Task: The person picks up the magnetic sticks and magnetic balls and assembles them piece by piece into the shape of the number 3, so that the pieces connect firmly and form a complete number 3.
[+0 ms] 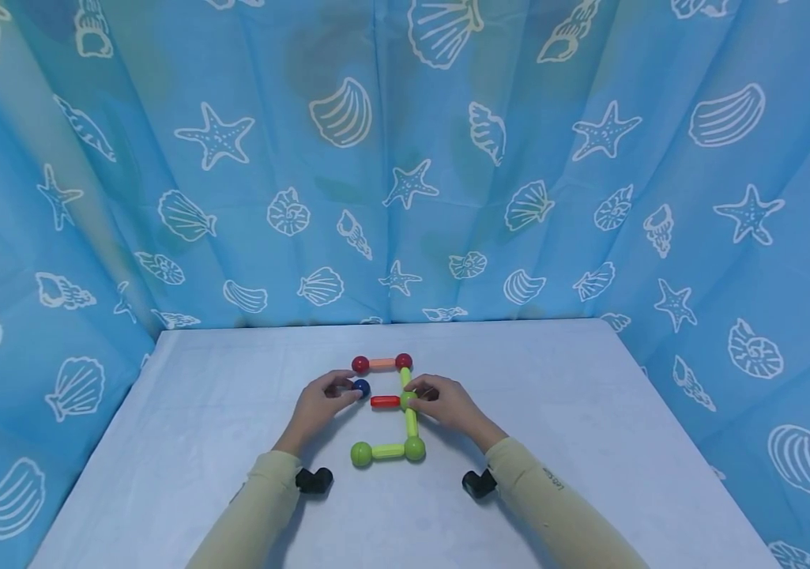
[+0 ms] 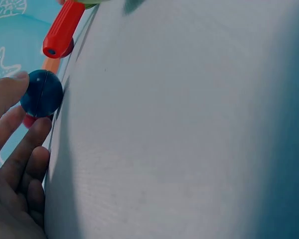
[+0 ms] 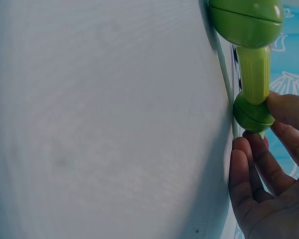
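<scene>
Between thumb and fingers my left hand pinches a dark blue ball, a little apart from the free end of a red rod. That rod joins a green ball at the middle of a figure of rods and balls. My right hand pinches this green ball by its sides. Yellow-green rods run from it toward a red ball at the far corner and a green ball at the near corner.
From the far corner an orange rod leads left to another red ball. At the near side a yellow-green rod ends in a green ball. All lie on a white table before a blue shell-patterned curtain.
</scene>
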`<state>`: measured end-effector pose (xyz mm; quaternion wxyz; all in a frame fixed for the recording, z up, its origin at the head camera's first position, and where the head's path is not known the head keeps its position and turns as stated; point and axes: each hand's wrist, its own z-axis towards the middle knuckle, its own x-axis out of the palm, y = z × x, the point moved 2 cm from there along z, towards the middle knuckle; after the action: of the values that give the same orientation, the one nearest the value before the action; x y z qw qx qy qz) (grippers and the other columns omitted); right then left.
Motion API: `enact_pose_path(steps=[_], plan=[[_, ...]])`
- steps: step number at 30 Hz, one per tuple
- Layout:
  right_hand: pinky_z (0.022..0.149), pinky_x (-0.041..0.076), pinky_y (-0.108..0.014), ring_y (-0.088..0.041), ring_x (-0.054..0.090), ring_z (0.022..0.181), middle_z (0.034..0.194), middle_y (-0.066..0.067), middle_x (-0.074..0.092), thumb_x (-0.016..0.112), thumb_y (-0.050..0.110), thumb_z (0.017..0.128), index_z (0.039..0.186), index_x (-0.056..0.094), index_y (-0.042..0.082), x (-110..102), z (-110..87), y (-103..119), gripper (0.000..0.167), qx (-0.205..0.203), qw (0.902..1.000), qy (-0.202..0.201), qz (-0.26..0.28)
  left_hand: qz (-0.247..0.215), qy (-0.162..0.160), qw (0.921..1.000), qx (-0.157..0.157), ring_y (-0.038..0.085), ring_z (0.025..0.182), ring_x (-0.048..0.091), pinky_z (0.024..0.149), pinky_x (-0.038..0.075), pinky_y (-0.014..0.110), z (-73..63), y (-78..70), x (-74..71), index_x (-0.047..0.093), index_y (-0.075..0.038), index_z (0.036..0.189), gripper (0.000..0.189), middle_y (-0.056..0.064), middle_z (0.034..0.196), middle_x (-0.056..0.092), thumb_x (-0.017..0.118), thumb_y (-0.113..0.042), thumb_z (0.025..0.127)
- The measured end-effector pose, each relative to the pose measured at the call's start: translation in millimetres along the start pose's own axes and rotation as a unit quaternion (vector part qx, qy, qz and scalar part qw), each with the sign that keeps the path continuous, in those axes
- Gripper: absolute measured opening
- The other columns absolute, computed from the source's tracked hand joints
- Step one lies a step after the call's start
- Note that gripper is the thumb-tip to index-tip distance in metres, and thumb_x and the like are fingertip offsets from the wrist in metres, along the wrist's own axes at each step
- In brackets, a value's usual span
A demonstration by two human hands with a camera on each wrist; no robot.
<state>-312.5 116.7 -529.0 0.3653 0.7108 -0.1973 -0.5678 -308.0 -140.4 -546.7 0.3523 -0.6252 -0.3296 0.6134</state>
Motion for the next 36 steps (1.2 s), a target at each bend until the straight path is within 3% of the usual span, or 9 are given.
enact_pose_path(steps=[18, 36], plan=[[0.086, 0.055, -0.035, -0.018, 0.060, 0.095, 0.103, 0.003, 0.066, 0.074, 0.024, 0.094, 0.116, 0.071, 0.023, -1, -0.5, 1, 0.022, -0.004, 1.0000, -0.001, 0.006, 0.029, 0.001, 0.9996, -0.002, 0.021, 0.104, 0.058, 0.092, 0.051, 0.040, -0.6, -2.9, 0.9, 0.071, -0.023, 0.127, 0.037, 0.000, 0.119, 0.070, 0.078, -0.027, 0.092], [0.087, 0.055, -0.036, -0.018, 0.061, 0.096, 0.105, 0.003, 0.067, 0.075, 0.025, 0.094, 0.117, 0.070, 0.022, 2, 0.2, -2, 0.025, 0.003, 1.0000, -0.008, -0.002, 0.032, 0.036, 0.9988, 0.008, 0.020, 0.102, 0.057, 0.092, 0.050, 0.040, -10.4, -0.9, -3.0, 0.072, -0.023, 0.119, 0.030, -0.003, 0.113, 0.069, 0.079, -0.024, 0.090]])
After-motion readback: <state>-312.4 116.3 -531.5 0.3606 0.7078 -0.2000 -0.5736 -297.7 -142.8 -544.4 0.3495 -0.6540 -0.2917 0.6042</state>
